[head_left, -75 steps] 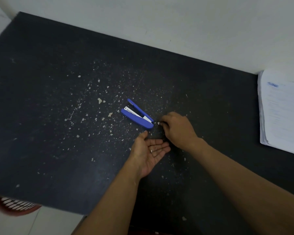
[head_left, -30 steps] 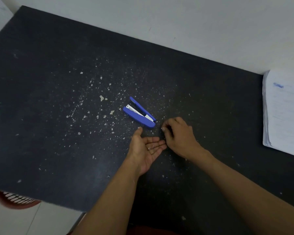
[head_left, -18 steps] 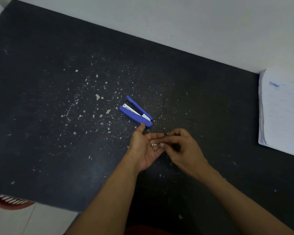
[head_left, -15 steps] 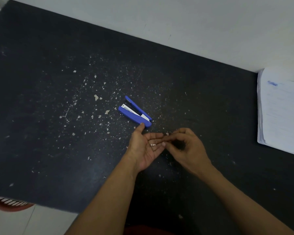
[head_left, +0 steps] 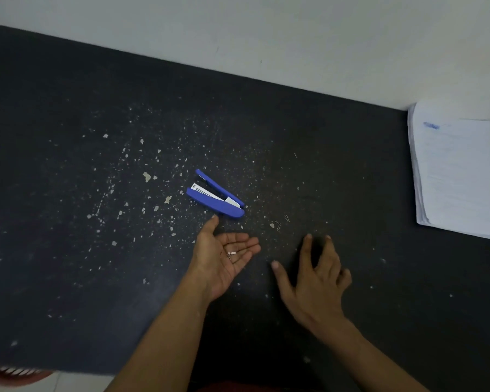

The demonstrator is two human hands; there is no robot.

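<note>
A blue stapler [head_left: 215,198] lies opened on the dark table [head_left: 68,222], its metal staple channel showing. Just below it my left hand [head_left: 224,258] is turned palm up and cupped, with a few small staples [head_left: 231,254] lying in the palm. My right hand [head_left: 314,278] hovers palm down to the right, fingers spread and holding nothing. A few loose bent staples [head_left: 280,223] lie on the table between the stapler and my right hand.
A stack of white papers [head_left: 456,176] sits at the table's right edge, against the pale wall [head_left: 266,29]. White flecks speckle the tabletop around the stapler. A red basket [head_left: 17,376] shows below the table's front left edge.
My right hand picked at the table beside the stapler, came over the left palm with pinched fingers, then drew back to the right and opened. The left hand stayed cupped.
</note>
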